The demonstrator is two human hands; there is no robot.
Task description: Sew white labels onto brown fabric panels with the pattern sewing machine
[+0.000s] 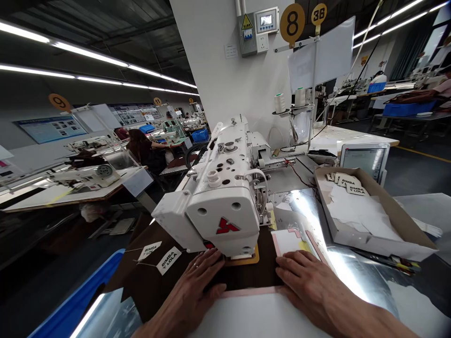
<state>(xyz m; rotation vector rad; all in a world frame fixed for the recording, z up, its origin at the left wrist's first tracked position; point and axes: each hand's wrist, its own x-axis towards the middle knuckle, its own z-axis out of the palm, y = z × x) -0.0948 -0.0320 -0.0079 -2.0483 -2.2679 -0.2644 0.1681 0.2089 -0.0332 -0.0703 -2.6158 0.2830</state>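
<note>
A white sewing machine (pixel 225 188) with a red emblem stands straight ahead, its head over dark brown fabric (pixel 148 277). My left hand (pixel 197 286) lies flat on this fabric, fingers stretched towards the yellow-edged plate (pixel 256 256) under the machine head. To the right, my right hand (pixel 310 279) rests flat with its fingertips at a white panel with pink edges (pixel 283 239). Between my wrists lies another white sheet (pixel 257 314) with a pink strip. Two labels reading "BIMBA Y LOLA" (pixel 169 260) lie on the fabric at left. The needle area is hidden.
At right, a cardboard box (pixel 398 241) holds white paper and several labels. Scissors (pixel 391 263) lie by its near edge, and a screen (pixel 364 159) stands behind it. A blue bin (pixel 81 300) is at lower left. Another person (pixel 141 145) sits at a machine beyond.
</note>
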